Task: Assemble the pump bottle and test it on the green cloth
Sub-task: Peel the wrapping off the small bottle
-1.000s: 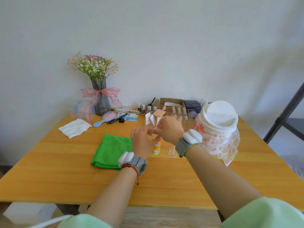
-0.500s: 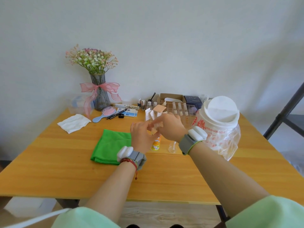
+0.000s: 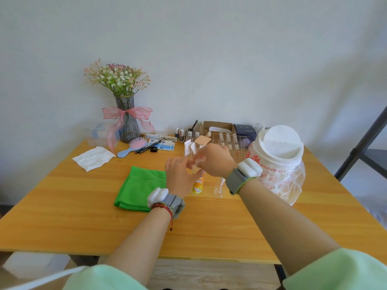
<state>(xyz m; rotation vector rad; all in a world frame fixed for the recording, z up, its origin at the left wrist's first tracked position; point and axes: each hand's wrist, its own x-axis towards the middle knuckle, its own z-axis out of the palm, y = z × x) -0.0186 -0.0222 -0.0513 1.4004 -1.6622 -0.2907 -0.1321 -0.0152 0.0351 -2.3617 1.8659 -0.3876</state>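
Nearest, the left hand [image 3: 180,177] and right hand [image 3: 213,160] meet above the wooden surface [image 3: 83,216], fingers pinched together on a small clear pump part [image 3: 196,162], blurred; whether each truly grips it I cannot tell; the orange-labelled bottle [image 3: 198,186] stands just below them, the green cloth [image 3: 142,186] lying just to its left; a clear funnel-like piece [image 3: 218,188] stands right of the bottle; farther back sit a pink hairbrush [image 3: 134,146] and a flower vase [image 3: 126,122].

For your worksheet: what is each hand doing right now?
Left hand: closed on the small bottle.
Right hand: pinching something small above it; cannot tell what.
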